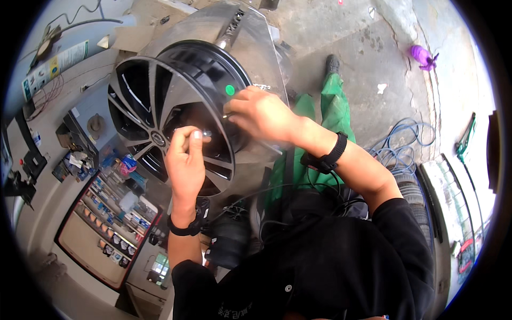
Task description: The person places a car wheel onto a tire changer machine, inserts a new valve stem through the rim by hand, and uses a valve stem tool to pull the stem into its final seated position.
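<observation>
An alloy wheel rim [133, 88] with machined grey and black spokes and a round centre cap [158, 138] sits tilted on a grey metal machine [245, 21]. A round green sticker [230, 90] is on its black barrel. My left hand [185, 154] is at the spoked face, thumb and finger pinched on a small shiny piece [207, 134], too blurred to name. My right hand [261, 114] reaches to the barrel's edge below the sticker, fingers curled; what they hold, if anything, is hidden.
Green trouser legs [333, 106] and a shoe stretch over the concrete floor. Blue hose [401, 144] coils by stacked tyres [410, 197] on the right, near a purple bottle [420, 56]. A tool board [80, 242] and a cluttered shelf [80, 165] are at left.
</observation>
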A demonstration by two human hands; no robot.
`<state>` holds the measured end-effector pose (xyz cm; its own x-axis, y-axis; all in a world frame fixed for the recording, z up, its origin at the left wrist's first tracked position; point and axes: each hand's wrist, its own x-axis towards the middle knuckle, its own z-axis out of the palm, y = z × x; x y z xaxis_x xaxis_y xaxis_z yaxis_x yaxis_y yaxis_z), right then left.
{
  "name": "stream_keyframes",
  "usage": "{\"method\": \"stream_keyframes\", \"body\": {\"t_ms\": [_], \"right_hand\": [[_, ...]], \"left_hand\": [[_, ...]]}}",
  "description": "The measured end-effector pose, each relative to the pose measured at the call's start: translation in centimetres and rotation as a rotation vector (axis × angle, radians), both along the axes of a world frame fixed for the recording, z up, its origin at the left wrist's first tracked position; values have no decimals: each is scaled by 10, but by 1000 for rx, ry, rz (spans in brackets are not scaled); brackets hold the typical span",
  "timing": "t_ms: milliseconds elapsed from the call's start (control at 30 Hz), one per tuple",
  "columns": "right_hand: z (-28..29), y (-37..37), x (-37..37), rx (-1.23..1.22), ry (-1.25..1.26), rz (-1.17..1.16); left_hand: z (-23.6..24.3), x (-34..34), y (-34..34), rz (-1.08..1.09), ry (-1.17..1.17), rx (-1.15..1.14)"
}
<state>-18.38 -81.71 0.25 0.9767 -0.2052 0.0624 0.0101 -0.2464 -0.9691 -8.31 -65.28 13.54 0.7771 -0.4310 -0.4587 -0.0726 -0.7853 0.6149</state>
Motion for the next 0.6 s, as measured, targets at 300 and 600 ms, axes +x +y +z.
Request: {"method": "stream_keyframes", "body": {"t_ms": [300, 600], "right_hand": [[-9, -5, 1, 136, -52, -6], [-8, -3, 11, 304, -49, 13]], "left_hand": [[-8, -4, -9, 135, 65, 49], [-10, -9, -15, 174, 102, 12]]}}
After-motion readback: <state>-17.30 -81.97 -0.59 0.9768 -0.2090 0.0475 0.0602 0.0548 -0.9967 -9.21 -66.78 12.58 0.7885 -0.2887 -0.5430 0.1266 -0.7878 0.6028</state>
